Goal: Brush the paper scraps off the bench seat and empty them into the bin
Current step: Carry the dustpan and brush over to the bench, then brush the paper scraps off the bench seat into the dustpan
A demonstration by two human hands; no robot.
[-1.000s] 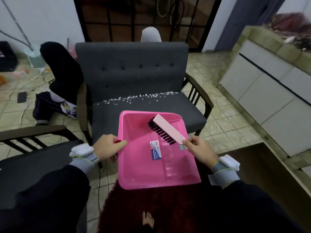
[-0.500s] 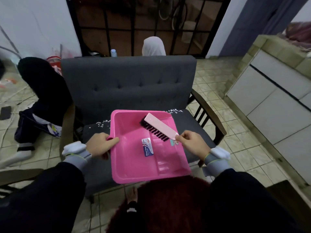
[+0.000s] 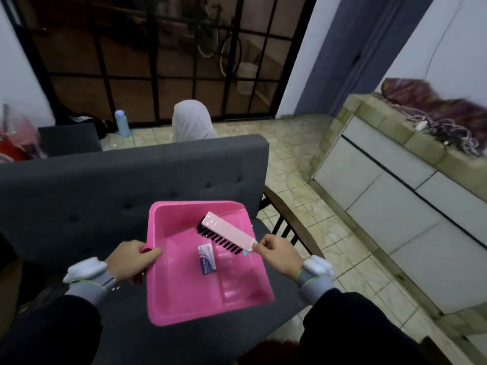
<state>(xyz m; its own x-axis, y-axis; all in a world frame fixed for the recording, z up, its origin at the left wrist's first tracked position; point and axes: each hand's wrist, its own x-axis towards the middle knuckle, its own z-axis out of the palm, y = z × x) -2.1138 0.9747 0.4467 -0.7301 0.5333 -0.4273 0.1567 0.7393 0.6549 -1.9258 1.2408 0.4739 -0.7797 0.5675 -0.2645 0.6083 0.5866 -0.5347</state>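
Note:
I hold a pink dustpan [image 3: 184, 291] flat over the grey bench seat [image 3: 184, 341], with my left hand [image 3: 129, 260] gripping its left rim. My right hand [image 3: 278, 256] grips the handle of a pale pink brush [image 3: 226, 231] with black bristles. The brush lies slanted over the pan's far right part, bristles toward me. A small label sits inside the pan. The paper scraps are hidden behind the pan. The bench backrest [image 3: 105, 185] rises just beyond it.
The bench's wooden right armrest [image 3: 292, 219] juts out beside my right hand. Tiled floor [image 3: 290, 154] lies to the right, then white cabinets [image 3: 395, 206] under a counter with a purple bundle. A person in white [image 3: 192, 122] sits behind the bench. A blue bottle [image 3: 122, 123] stands by the black grille.
I have moved closer to the bench, standing right over it now. The pan and brush stay in the same grips and now cover the line of scraps on the seat.

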